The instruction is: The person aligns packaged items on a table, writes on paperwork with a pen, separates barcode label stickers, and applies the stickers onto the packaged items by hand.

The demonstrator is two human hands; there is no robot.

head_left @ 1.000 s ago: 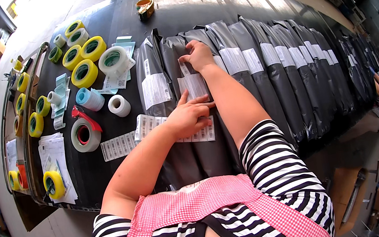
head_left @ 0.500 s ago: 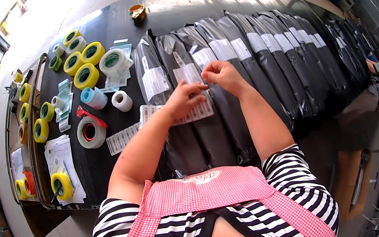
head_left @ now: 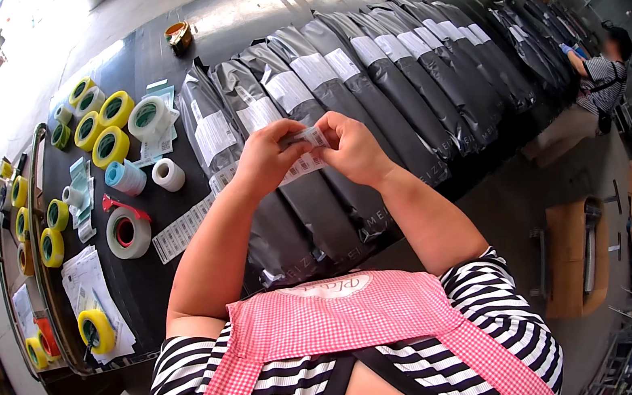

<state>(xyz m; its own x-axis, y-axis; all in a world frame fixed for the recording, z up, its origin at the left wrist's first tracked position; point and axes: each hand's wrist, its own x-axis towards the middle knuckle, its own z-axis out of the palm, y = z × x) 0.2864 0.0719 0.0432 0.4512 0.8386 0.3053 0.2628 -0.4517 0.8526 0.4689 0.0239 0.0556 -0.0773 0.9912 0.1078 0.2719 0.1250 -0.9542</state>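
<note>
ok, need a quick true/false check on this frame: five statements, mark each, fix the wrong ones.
1. The left hand and right hand both pinch a small barcode label. True.
2. The black packages are stacked in one tall pile. False: the black packages lie side by side in a row on the table.
3. A clear tape roll with a red holder lies left of the barcode strip. True.
4. The blue roll sits right of the small white roll. False: the blue roll is on its left.
5. Another person is at the picture's right side. True.
</note>
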